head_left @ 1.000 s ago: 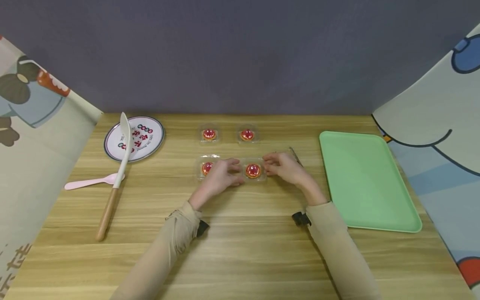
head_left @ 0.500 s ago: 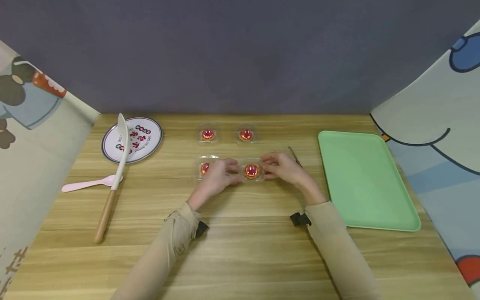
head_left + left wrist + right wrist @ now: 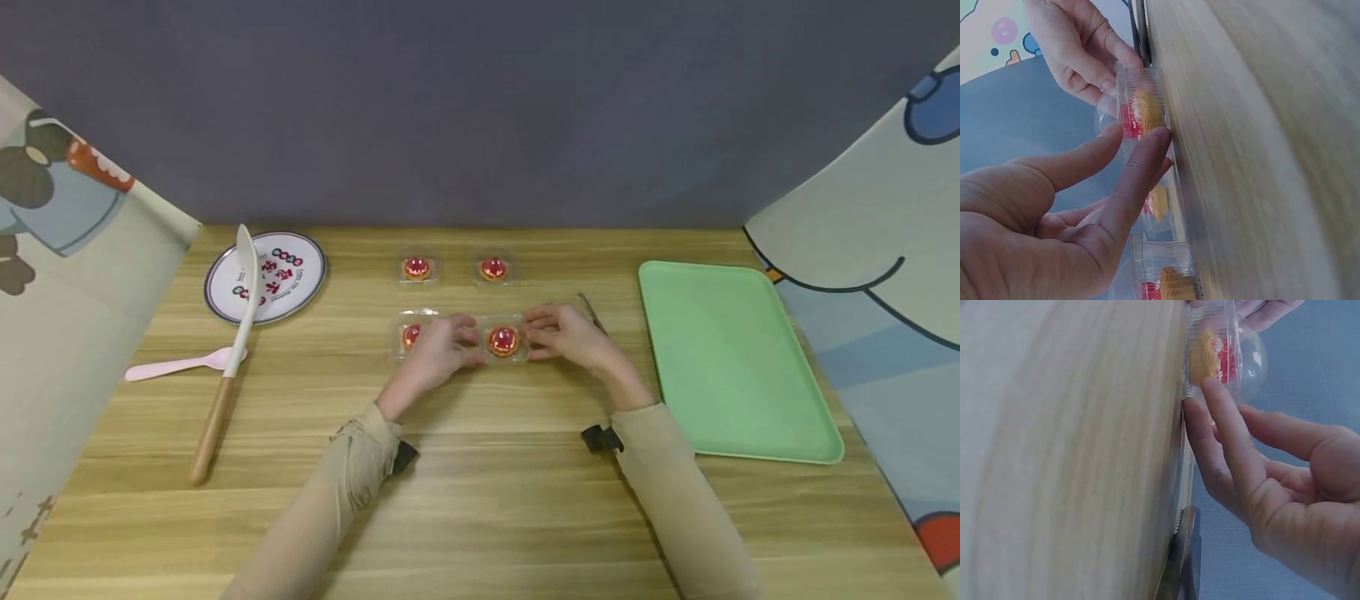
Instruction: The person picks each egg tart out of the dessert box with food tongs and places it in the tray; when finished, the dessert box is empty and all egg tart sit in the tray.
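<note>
A clear domed plastic box (image 3: 503,339) with a red-topped tart inside lies between my two hands. My left hand (image 3: 438,350) pinches its left edge, thumb and index finger on either side of the plastic in the left wrist view. At the opposite edge my right hand (image 3: 566,335) pinches the box with thumb and fingers, its fingertips low by the table in the right wrist view. Another boxed tart (image 3: 410,336) sits just left, partly hidden behind my left hand. Two more, a left boxed tart (image 3: 417,267) and a right boxed tart (image 3: 493,268), stand farther back.
A green tray (image 3: 738,358) lies at the right. Beside my right hand is a long dark metal tool (image 3: 1184,553) with a toothed edge. On the left, a long wooden-handled white spoon (image 3: 243,329) crosses a patterned plate (image 3: 300,287) and a pink spoon (image 3: 176,367).
</note>
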